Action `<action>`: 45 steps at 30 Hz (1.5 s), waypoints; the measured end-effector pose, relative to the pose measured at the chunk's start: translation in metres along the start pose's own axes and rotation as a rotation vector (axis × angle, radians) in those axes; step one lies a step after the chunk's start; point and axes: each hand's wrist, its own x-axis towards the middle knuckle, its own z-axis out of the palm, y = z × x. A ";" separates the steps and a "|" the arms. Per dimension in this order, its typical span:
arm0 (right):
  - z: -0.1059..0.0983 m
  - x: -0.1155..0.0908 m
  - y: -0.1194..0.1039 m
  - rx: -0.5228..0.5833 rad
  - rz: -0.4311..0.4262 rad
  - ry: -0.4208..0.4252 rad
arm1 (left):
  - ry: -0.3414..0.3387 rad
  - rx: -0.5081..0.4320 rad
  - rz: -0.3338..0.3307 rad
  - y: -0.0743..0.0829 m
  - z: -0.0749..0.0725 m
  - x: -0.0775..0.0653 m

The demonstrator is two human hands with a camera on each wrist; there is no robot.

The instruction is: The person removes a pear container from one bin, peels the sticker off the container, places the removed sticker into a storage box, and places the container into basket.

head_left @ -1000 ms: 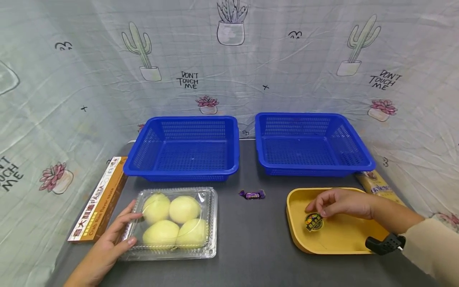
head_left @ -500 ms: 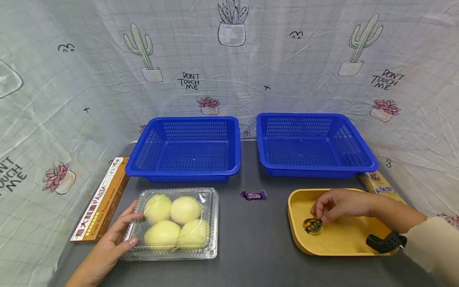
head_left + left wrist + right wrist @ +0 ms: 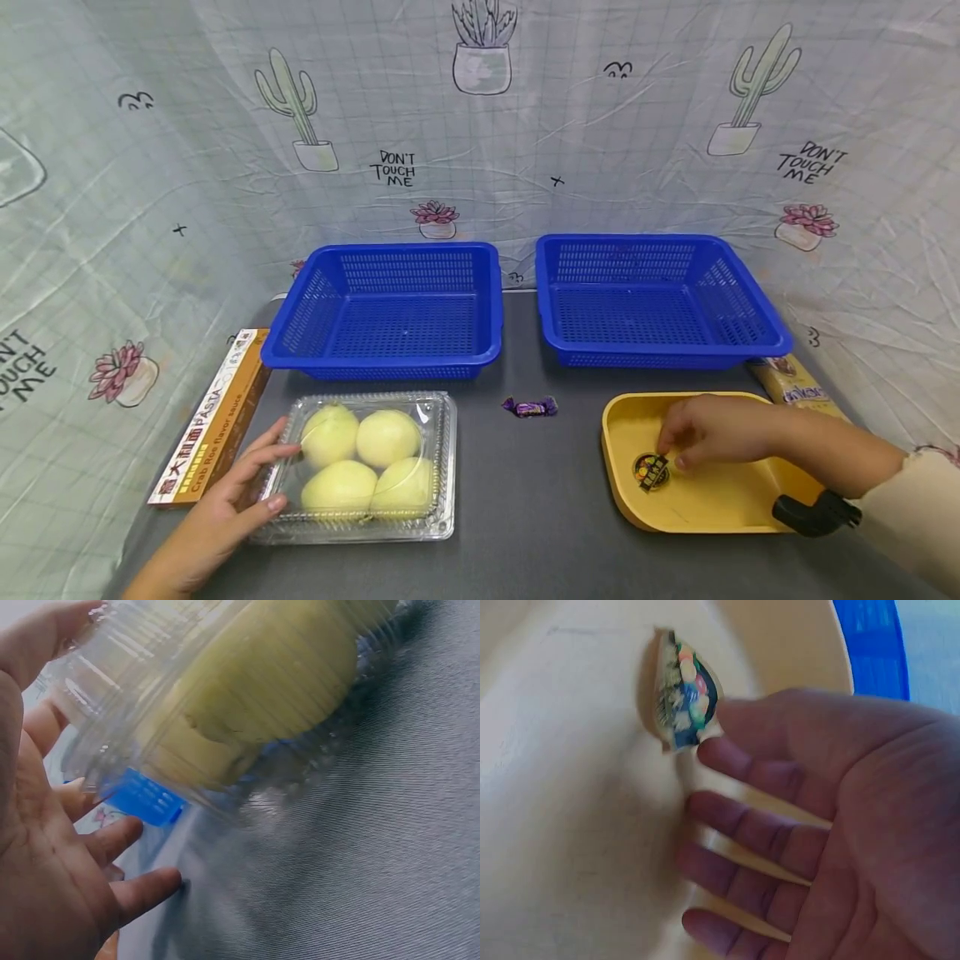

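In the head view my left hand (image 3: 225, 504) rests against the left side of a clear plastic clamshell box (image 3: 442, 450) of pale yellow-green fruit (image 3: 390, 439). Its fingers are spread, as the left wrist view also shows, with the lower ones off the plastic. My right hand (image 3: 720, 433) is low inside a yellow tray (image 3: 626, 500). Thumb and index finger pinch the edge of a small round label sticker (image 3: 650, 472), black with a coloured fruit print. The right wrist view shows the sticker (image 3: 682, 697) at those fingertips, close over the tray's floor; the other fingers are loosely bent.
Two blue plastic baskets (image 3: 405, 362) (image 3: 660, 350) stand at the back. A purple-wrapped candy (image 3: 530, 407) lies mid-table. The pasta box (image 3: 210, 417) is at far left; a yellow packet (image 3: 795, 387) sits behind the tray. A black wrist-camera mount (image 3: 817, 512) overhangs the tray's front right corner.
The sticker has turned and shifted slightly left and down in the tray. My right hand has turned a little and moved slightly right. My left hand and the clamshell box have stayed put.
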 end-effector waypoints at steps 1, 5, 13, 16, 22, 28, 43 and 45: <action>-0.001 -0.001 -0.003 -0.031 0.007 -0.004 | -0.004 0.017 -0.003 0.002 -0.001 0.000; -0.003 -0.003 -0.010 -0.128 0.025 -0.012 | -0.025 0.082 -0.012 0.009 -0.005 0.001; -0.009 -0.008 -0.019 -0.166 0.075 -0.006 | -0.047 0.133 0.026 0.015 -0.018 0.007; -0.013 -0.011 -0.026 -0.158 0.082 -0.001 | -0.034 0.124 0.029 0.019 -0.027 0.010; -0.021 -0.014 -0.045 -0.178 0.053 0.014 | 0.024 0.146 0.000 0.028 -0.046 0.018; -0.023 -0.011 -0.068 -0.224 0.004 0.088 | 0.068 0.222 -0.036 0.027 -0.065 0.033; -0.005 0.022 -0.113 0.240 0.056 0.206 | 0.019 0.226 -0.107 0.010 -0.103 0.061; -0.002 0.030 -0.117 0.301 0.083 0.174 | 0.020 0.228 -0.128 0.008 -0.105 0.065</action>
